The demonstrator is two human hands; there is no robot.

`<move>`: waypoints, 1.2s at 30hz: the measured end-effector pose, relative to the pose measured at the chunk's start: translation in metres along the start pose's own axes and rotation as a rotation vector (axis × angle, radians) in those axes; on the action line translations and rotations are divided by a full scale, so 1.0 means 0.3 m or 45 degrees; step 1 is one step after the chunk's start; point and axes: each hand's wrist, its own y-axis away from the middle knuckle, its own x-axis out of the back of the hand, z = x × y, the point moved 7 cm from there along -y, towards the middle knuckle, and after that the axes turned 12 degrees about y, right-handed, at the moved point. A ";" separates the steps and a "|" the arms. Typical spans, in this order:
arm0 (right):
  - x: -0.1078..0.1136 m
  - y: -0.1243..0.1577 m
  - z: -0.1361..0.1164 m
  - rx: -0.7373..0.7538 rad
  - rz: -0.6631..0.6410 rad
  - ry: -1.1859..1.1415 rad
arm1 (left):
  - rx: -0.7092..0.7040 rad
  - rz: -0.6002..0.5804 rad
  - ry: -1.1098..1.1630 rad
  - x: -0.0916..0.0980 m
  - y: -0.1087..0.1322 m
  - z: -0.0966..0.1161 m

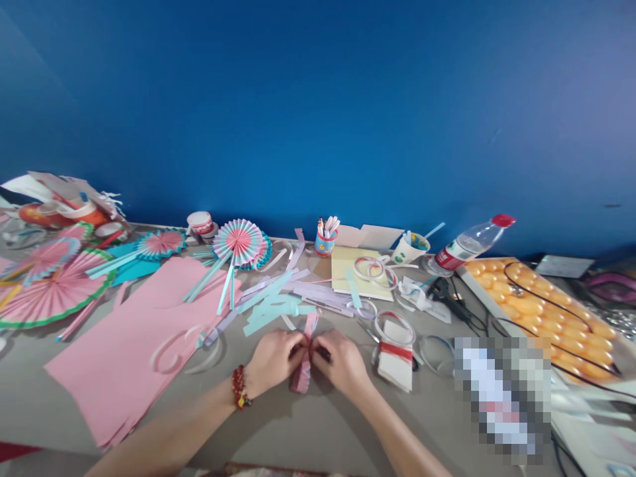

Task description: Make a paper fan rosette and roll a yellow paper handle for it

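Observation:
A narrow pleated strip of pink paper stands lengthwise in front of me, pinched at its middle from both sides. My left hand, with a red bead bracelet at the wrist, is closed on it from the left. From the right, my right hand is closed on the same paper. The fingertips meet there and hide the pinched part. Just beyond the hands lie loose mint paper strips and lilac strips.
Pink paper sheets and finished paper fans lie left. At right are tape rolls, a glue gun with a black cable, a tilted bottle and a tray of orange balls. A pen cup stands near the blue wall.

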 end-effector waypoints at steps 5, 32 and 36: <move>-0.005 0.009 -0.006 0.010 0.057 0.050 | -0.028 -0.006 -0.011 0.001 0.003 0.006; -0.002 0.020 -0.046 0.212 0.196 0.182 | -0.028 -0.028 -0.034 0.005 0.004 0.004; -0.006 0.022 -0.047 0.221 0.178 0.205 | -0.046 -0.039 -0.039 0.000 0.003 0.000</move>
